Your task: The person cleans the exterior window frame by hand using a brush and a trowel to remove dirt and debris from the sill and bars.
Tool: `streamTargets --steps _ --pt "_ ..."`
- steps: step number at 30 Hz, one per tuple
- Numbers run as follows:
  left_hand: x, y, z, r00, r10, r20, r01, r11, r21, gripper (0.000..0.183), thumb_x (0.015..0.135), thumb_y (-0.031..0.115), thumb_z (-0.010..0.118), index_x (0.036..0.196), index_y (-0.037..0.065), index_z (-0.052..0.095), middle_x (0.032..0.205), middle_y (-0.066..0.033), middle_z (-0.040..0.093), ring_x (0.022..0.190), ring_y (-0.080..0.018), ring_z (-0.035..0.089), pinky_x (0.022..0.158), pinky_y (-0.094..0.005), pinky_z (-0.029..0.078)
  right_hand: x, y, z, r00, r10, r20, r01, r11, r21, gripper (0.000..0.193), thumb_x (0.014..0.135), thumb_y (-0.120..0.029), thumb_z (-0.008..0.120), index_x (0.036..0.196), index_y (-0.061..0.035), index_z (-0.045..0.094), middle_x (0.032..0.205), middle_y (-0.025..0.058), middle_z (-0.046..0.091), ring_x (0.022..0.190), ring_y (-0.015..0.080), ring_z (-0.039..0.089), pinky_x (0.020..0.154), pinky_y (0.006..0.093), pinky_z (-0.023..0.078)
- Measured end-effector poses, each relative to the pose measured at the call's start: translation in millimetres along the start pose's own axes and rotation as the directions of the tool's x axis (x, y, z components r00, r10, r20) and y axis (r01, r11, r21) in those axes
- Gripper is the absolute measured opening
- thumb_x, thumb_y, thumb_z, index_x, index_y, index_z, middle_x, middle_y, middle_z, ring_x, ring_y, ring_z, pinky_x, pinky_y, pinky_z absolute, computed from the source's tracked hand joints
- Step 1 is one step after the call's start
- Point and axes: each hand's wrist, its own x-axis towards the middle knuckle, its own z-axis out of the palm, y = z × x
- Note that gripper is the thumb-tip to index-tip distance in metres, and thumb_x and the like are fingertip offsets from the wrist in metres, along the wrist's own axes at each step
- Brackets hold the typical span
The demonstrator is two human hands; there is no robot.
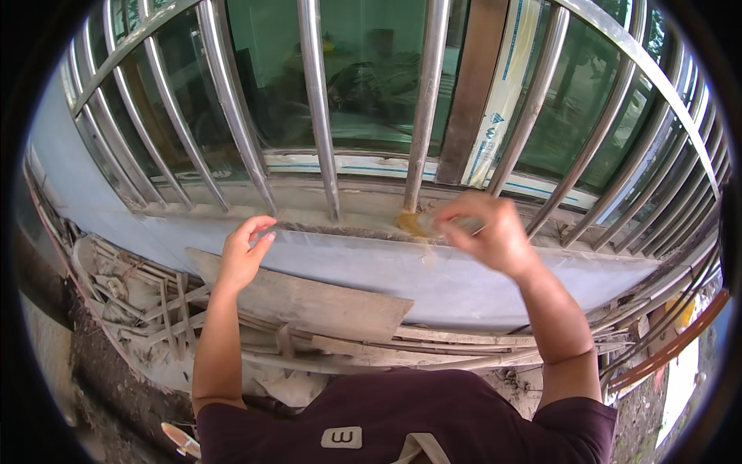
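Observation:
My left hand [244, 253] is raised in front of the window sill, its fingers curved and the thumb apart from them, with nothing visible in them. Farther right, my right hand [495, 232] is at the sill's edge, fingers and thumb bent towards each other and slightly blurred. A thin pale edge shows by its fingers, too small to name. Just left of those fingertips, a yellowish-brown patch [413, 224] sits at the foot of a metal bar [421, 116]. Whether my right hand touches that patch I cannot tell.
Upright metal bars run across a green-tinted glass window [371, 85]. Beneath the dusty sill [363, 213] is a pale blue-grey wall [464, 282]. A wooden board [309, 298] leans there, among poles and scrap wood [166, 309]. Dark cables and an orange-brown pipe [672, 344] lie at right.

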Motion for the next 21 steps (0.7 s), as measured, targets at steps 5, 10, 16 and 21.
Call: streamTargets --steps 5,10,16,21 --pt "26 11 18 0.989 0.121 -0.087 -0.135 0.975 -0.176 0.032 0.08 0.011 0.056 0.11 0.002 0.047 0.102 -0.0129 0.057 0.093 -0.0205 0.055 0.082 -0.0316 0.043 6 15 -9 0.866 0.477 -0.147 -0.442 0.87 0.218 0.014 0.077 -0.013 0.061 0.078 0.0 0.059 0.06 0.0049 0.058 0.056 0.0082 0.058 0.048 0.0218 0.045" --pt "59 20 56 0.969 0.217 -0.119 -0.24 0.942 -0.235 0.04 0.08 0.012 0.058 0.115 0.002 0.042 0.104 -0.0138 0.056 0.095 -0.0232 0.055 0.081 -0.0324 0.043 2 46 22 0.787 0.579 -0.212 -0.536 0.813 0.227 0.015 0.079 -0.014 0.058 0.079 0.0009 0.058 0.06 0.005 0.059 0.051 0.0077 0.058 0.046 0.0205 0.045" --pt "76 33 73 0.976 0.197 -0.087 -0.211 0.957 -0.198 0.027 0.082 0.015 0.055 0.103 0.0 0.047 0.087 -0.012 0.06 0.081 -0.0227 0.059 0.071 -0.0326 0.044 10 36 34 0.678 0.696 -0.237 -0.587 0.706 0.395 0.018 0.079 -0.015 0.058 0.079 0.0034 0.057 0.054 0.0054 0.058 0.048 0.0079 0.056 0.044 0.0214 0.045" --pt "76 27 74 0.955 0.271 -0.124 -0.287 0.947 -0.141 0.025 0.082 0.015 0.054 0.101 -0.001 0.048 0.084 -0.0132 0.058 0.077 -0.026 0.057 0.069 -0.0333 0.045 31 39 31 0.737 0.598 -0.316 -0.559 0.801 0.213 0.019 0.079 -0.015 0.057 0.081 0.0043 0.057 0.056 0.0055 0.058 0.049 0.0094 0.057 0.046 0.0216 0.047"
